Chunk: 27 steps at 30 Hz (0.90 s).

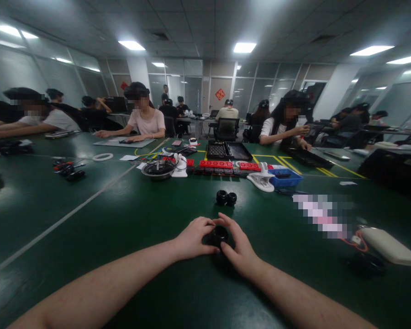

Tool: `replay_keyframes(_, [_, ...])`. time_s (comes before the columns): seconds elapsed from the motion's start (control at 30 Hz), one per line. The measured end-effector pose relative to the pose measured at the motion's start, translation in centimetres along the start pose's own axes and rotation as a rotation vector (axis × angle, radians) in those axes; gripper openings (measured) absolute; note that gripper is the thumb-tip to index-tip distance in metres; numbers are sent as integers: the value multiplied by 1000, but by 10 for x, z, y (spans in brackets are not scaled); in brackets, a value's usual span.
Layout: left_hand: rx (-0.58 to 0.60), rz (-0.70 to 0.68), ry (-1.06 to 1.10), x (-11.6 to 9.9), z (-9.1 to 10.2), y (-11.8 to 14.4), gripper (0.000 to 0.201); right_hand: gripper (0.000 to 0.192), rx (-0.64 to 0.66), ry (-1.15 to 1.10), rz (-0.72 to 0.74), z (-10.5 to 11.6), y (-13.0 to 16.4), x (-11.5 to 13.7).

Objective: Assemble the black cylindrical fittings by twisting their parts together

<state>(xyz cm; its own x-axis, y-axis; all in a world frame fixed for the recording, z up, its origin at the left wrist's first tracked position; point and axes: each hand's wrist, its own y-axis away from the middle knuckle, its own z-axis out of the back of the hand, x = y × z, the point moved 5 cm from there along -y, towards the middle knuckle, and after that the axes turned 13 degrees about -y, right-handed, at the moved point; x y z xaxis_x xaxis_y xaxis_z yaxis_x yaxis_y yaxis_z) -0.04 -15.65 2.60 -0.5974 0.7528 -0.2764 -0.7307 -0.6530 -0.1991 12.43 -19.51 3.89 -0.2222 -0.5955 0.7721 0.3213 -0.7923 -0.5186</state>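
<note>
We grip the small black round ring-shaped part (219,234), frame centre, in left hand (192,239) and right hand (238,246); seemingly loosely pinched, it could slip and roll across the glossy green table (89,237).

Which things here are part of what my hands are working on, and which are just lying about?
In hand:
- small black round part, held between left hand and right hand
- two matching black parts just beyond

Lying about:
- blue bin
- red blocks
- black tray
- white pouch
- white tape ring

Glossy green table (123,256); black ring (219,234), perhaps plastic.
</note>
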Motion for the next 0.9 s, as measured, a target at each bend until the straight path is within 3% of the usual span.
replay_keyframes(0.4, [-12, -12, -3, -2, 2, 1, 38, 50, -135, 160, -71, 6, -2, -6])
replay_keyframes(0.7, [-11, -11, -6, -1, 1, 0, 38, 45, -145, 173, -104, 4, -2, -9])
replay_keyframes(0.9, [-15, -8, -2, -1, 1, 0, 40, 46, -83, 30, -43, 1, 0, -8])
